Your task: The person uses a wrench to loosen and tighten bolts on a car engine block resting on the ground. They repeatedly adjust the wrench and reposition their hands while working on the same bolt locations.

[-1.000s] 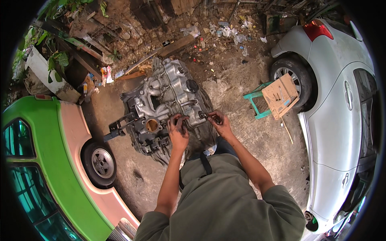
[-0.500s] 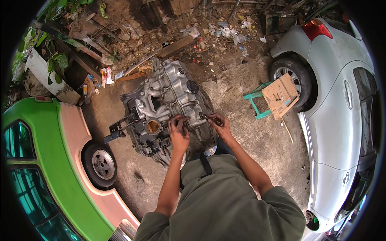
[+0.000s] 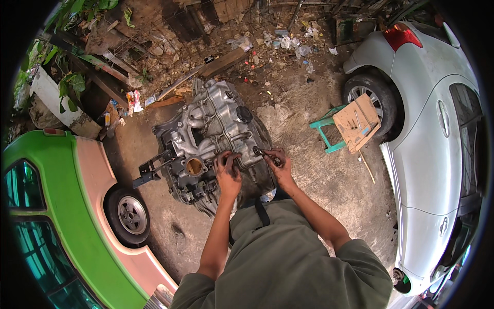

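so the bare engine (image 3: 220, 126) is front and center, and the step in hand looks like fiddly work on the dark fitting (image 3: 257, 150) at its near right corner: right hand (image 3: 278, 164) pinching a small dark piece (image 3: 264, 153) there, left hand (image 3: 227, 174) curled against the engine's near edge, can't tell if it's gripping anything. next move calls for a steady, straight pinch imo. green-and-pink car (image 3: 64, 180) left of the engine, silver car (image 3: 419, 165) right of it.
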The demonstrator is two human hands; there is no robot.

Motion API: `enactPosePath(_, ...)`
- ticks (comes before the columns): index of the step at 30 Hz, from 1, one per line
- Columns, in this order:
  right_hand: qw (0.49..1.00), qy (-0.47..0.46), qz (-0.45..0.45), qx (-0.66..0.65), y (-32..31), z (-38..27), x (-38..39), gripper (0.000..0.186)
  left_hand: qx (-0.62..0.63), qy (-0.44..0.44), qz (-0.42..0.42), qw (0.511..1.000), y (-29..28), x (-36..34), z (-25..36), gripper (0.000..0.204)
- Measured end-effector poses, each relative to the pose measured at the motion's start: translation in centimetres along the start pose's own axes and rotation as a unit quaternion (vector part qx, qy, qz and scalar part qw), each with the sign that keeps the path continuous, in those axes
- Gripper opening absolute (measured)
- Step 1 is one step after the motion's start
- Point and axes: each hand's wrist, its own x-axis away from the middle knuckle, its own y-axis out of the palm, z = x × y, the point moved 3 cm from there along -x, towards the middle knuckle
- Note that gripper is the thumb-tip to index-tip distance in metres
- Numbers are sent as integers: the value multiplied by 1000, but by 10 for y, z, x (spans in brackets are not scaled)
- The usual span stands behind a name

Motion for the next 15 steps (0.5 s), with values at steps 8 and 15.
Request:
enactPosePath(8, 1000, -17, 14, 11, 7, -1, 5, 24, 5, 7, 6, 1000, 0, 0, 1, 40)
enactPosePath(15, 997, 48, -35, 42, 3, -20, 8, 30, 17, -8, -6, 1000, -1, 0, -1, 43)
